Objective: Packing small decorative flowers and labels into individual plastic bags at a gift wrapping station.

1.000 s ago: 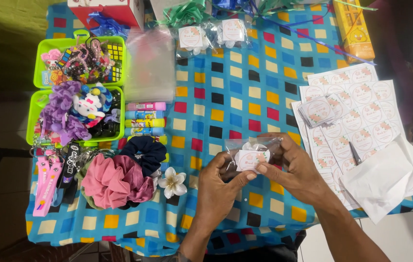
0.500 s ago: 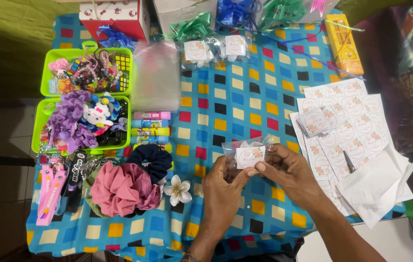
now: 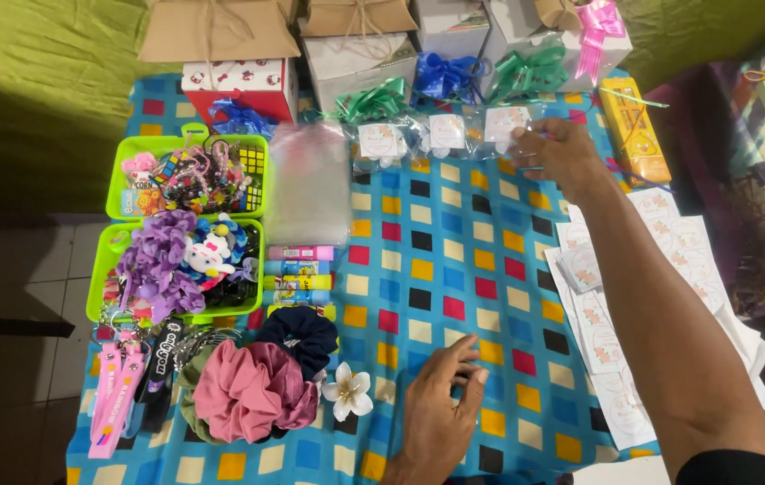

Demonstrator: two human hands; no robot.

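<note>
My right hand (image 3: pixel 564 154) is stretched to the far side of the checked blue tablecloth (image 3: pixel 454 233). Its fingertips pinch the edge of a small clear packet with a white label (image 3: pixel 505 124). That packet lies at the right end of a row with two like packets (image 3: pixel 445 133) (image 3: pixel 382 142). Flat on the cloth near the front edge rests my left hand (image 3: pixel 441 415), fingers spread and holding nothing. Just left of it lie a white flower clip (image 3: pixel 348 392), a pink scrunchie (image 3: pixel 243 391) and a navy scrunchie (image 3: pixel 297 332).
Two green baskets (image 3: pixel 113 193) (image 3: pixel 99 287) of hair accessories stand at the left, with lanyards (image 3: pixel 117 386) below them. Clear bags (image 3: pixel 309 180) and coloured tubes (image 3: pixel 300 274) lie mid-left. Label sheets (image 3: pixel 670 242) lie under my right forearm. Gift boxes with bows (image 3: pixel 355 54) line the back; a yellow box (image 3: pixel 634 130) sits at the right.
My right hand has carried the labelled packet from in front of me to the back row. My left hand has let go of it and dropped flat onto the cloth.
</note>
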